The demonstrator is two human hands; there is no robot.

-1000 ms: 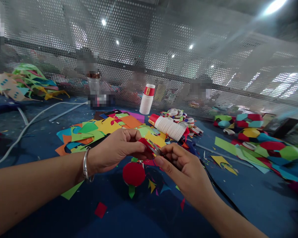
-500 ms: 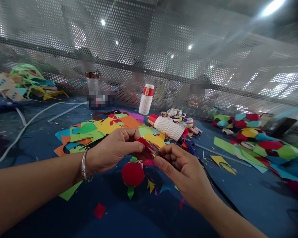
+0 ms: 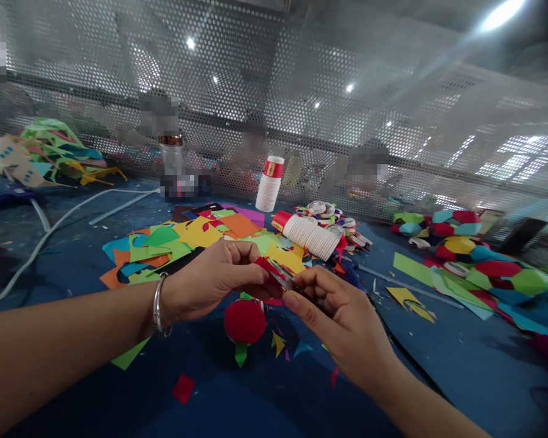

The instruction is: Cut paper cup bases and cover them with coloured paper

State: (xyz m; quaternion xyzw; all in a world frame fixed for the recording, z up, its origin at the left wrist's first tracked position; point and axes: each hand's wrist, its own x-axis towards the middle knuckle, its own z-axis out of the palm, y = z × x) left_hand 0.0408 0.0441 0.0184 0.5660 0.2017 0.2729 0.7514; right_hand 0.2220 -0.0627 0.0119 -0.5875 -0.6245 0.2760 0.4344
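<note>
My left hand (image 3: 221,274), with a silver bangle at its wrist, is closed and pinches a small piece of red paper (image 3: 265,266) between thumb and fingers. Closed round the handles of a pair of scissors (image 3: 281,277), my right hand (image 3: 331,310) keeps the metal blades at the red paper. The handles are mostly hidden by my fingers. Just below my hands, a round red piece (image 3: 245,322) with a green paper tab lies on the blue table (image 3: 119,401). A red paper square (image 3: 183,389) lies nearer to me.
Behind my hands spreads a pile of coloured paper (image 3: 196,232). One stack of paper cups (image 3: 269,185) stands upright; another stack (image 3: 308,235) lies on its side. Patchwork paper shapes (image 3: 488,261) are at the right. A bottle (image 3: 171,155) stands before the perforated metal screen (image 3: 301,73).
The red paper and the scissor blades have shifted slightly against each other, and the blades look a little further apart. Both hands stay in nearly the same place.
</note>
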